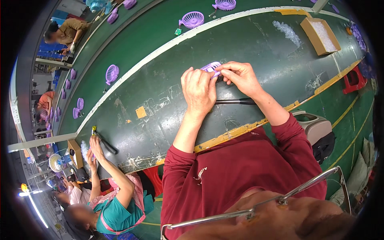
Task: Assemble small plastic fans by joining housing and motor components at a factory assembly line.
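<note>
A light purple slotted plastic fan housing [211, 67] is held just over the dark green bench, in front of my chest. My left hand [199, 90] is closed around its near left side and hides much of it. The fingers of my right hand [242, 78] pinch its right edge; whether a small piece is also between the fingertips is hidden. Below my hands lies a tool with a black handle [242, 101] and a thin dark shaft, its far end covered by my left hand.
A cardboard box [320, 36] of small clear pieces stands at the far right, beside a loose pile of clear pieces [287, 32]. Purple fan housings [192, 19] lie beyond the white rail. At left, a co-worker's hands [95, 150] are near another black-handled tool [106, 143].
</note>
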The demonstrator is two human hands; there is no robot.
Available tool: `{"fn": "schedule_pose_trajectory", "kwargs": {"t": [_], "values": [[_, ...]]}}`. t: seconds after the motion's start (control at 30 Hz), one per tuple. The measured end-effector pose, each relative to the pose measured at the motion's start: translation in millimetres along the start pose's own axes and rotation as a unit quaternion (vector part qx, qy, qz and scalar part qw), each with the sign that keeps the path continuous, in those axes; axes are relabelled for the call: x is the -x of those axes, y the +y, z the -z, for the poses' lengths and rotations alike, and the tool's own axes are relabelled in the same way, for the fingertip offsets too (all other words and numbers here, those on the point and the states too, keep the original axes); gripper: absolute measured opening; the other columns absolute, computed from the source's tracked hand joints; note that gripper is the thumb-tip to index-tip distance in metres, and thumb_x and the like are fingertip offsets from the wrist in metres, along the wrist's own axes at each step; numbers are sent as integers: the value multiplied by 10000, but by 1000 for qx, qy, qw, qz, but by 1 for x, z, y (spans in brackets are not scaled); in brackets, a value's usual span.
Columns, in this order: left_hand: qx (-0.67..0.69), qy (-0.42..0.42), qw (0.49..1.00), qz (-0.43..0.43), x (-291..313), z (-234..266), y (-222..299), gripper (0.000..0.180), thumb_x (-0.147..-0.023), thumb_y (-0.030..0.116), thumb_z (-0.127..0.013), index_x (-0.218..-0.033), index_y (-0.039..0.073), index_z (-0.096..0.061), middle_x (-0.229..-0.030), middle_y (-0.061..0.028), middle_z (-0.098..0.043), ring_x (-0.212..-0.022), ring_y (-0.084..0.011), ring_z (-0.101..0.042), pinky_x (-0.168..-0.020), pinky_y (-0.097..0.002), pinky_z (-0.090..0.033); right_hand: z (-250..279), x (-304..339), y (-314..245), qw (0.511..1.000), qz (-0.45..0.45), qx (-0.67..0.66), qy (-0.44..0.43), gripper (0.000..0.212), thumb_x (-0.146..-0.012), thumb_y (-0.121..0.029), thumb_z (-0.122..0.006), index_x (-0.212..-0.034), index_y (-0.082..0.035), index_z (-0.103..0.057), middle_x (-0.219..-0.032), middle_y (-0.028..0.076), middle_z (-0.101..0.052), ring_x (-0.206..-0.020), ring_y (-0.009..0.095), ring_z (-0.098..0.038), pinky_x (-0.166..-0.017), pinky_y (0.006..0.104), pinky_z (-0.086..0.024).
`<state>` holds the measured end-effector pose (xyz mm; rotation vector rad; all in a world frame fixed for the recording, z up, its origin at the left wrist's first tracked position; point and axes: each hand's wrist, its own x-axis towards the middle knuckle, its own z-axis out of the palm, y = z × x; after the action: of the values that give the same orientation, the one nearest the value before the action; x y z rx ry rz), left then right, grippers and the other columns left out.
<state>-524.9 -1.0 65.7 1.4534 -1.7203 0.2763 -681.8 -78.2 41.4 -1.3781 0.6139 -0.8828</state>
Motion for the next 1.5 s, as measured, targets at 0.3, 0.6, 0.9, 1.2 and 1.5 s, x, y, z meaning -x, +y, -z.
{"fn": "schedule_pose_trajectory", "kwargs": {"t": [0.3, 0.6, 0.9, 1.2, 1.5], "values": [[5, -13, 1000, -11, 5, -6, -6, 146, -746, 53, -753, -866, 66, -671, -777, -64, -580, -799, -255, -605, -933, -454, -470, -6, 12, 3, 990, 76, 113, 26, 179, -937, -7, -627, -1084, 9, -727, -949, 44, -669, -741, 70, -607, -661, 219, -521], [29, 4, 999, -31, -3, -4, -26, 136, -766, 78, -760, -862, 52, -667, -783, -73, -604, -791, -272, -613, -876, -459, -504, 1, -22, -3, 986, 79, 138, -58, 142, -880, -53, -702, -1014, -10, -717, -875, 41, -664, -740, 99, -617, -646, 263, -509], [274, 134, 912, 274, -31, -11, -104, 107, -949, 100, -652, -900, 7, -663, -852, 7, -639, -760, -67, -553, -709, -228, -453, 75, -108, -15, 931, 114, 345, 9, 288, -830, -116, -730, -1116, -90, -708, -904, 66, -694, -657, 145, -595, -636, 292, -519], [536, 229, 655, 481, -70, -68, -205, 324, -979, 75, -607, -1275, -43, -546, -1145, -89, -647, -1028, -147, -615, -931, -302, -495, 200, -249, 30, 681, 149, 688, 202, 442, -795, -174, -739, -1230, -164, -664, -1146, 76, -693, -1152, 306, -595, -896, 508, -485], [387, 69, 824, 408, -40, -53, -164, 536, -952, 43, -620, -1441, -44, -417, -1460, -173, -465, -1339, -248, -471, -1086, -345, -416, 265, -279, 59, 592, 116, 778, 176, 468, -828, -187, -716, -1288, -207, -634, -1039, 111, -732, -948, 305, -702, -859, 483, -491]]}}
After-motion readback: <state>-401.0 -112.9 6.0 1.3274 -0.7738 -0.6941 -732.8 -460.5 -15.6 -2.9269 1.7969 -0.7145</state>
